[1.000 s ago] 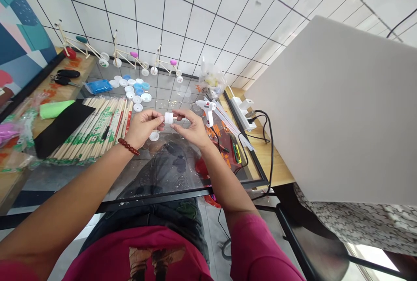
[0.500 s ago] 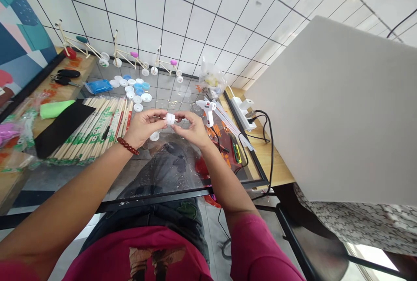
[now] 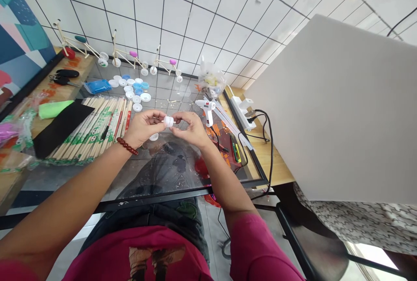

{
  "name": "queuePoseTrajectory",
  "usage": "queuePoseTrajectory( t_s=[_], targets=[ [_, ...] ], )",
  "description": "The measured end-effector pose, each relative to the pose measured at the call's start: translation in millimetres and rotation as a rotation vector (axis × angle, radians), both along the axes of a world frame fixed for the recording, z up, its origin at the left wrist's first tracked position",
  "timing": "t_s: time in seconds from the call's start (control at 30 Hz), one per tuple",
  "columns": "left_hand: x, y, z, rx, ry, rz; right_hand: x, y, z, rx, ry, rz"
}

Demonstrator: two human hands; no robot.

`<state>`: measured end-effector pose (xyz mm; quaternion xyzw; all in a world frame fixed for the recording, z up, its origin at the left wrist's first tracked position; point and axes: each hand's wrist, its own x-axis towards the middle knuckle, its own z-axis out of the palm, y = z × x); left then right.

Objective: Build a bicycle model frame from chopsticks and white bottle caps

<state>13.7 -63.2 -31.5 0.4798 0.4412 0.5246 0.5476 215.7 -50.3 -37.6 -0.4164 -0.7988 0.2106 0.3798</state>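
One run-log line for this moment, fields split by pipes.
left hand: pinching white caps | right hand: beside them | near: glue gun, bundled chopsticks

from where i'm standing: both arms forward, converging in front of the torso. left forearm (image 3: 71, 198) bare, long diagonal up and inward from the lower left. right forearm (image 3: 224, 176) also bare, steeper, angled up and inward from the right side. left wrist (image 3: 119, 152) close to straight, in line with its forearm. left hand (image 3: 141, 127) in a fingertip grip, thumb (image 3: 158, 127) on the near side, fingers bent opposite it. right hand (image 3: 192, 129) mirrors it, thumb toward the left hand, index bent above. fingertips face each other, small gap between, hands level. farther fingers partly hidden.
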Motion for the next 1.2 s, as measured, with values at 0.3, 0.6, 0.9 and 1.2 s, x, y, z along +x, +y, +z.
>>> queuePoseTrajectory(
  t_s=[0.3, 0.6, 0.9, 1.2],
  targets=[
    [2.1, -1.8, 6.3, -0.052, -0.092, 0.049, 2.2, 0.2, -3.3, 0.036, -0.045, -0.025],
    [2.2, -3.1, 8.8, -0.139, -0.186, 0.046, 4.2, 3.4, -7.5, 0.144, 0.011, -0.093],
    [2.5, -1.0, 3.8, -0.177, -0.211, 0.043, 1.8, 1.2, -8.9, 0.152, 0.001, -0.086],
    [3.2, -1.5, 5.9, -0.212, -0.296, -0.005, -0.2, 2.3, -7.9, 0.142, 0.059, -0.085]
  ],
)
